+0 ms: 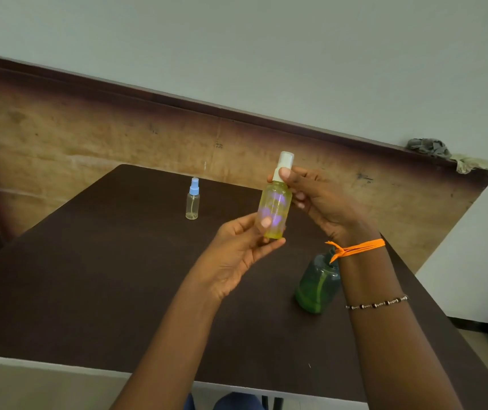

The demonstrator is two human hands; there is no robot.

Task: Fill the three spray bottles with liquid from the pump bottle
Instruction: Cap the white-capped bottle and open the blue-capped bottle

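Yellow spray bottle point(275, 211): held up in the air above the surface, almost upright, with purple shapes on its side and a white spray top.
Left hand point(236, 255): its fingers curl around the bottom of the yellow spray bottle; the thumb lies on the front.
Right hand point(322, 202): its fingers pinch the white spray top point(283, 167); the thumb presses on the neck.
Blue-top spray bottle point(193, 199): stands upright on the surface, well apart from the left fingers, on the far side. It looks clear inside.
Green pump bottle point(316, 285): stands on the surface under the right wrist, partly hidden by the arm.
Wrist things: an orange string point(358, 247) and a bead bracelet point(377, 304) on the right arm.
Surface point(88, 276): dark brown.
Rag point(432, 149): lies on the far board's edge.
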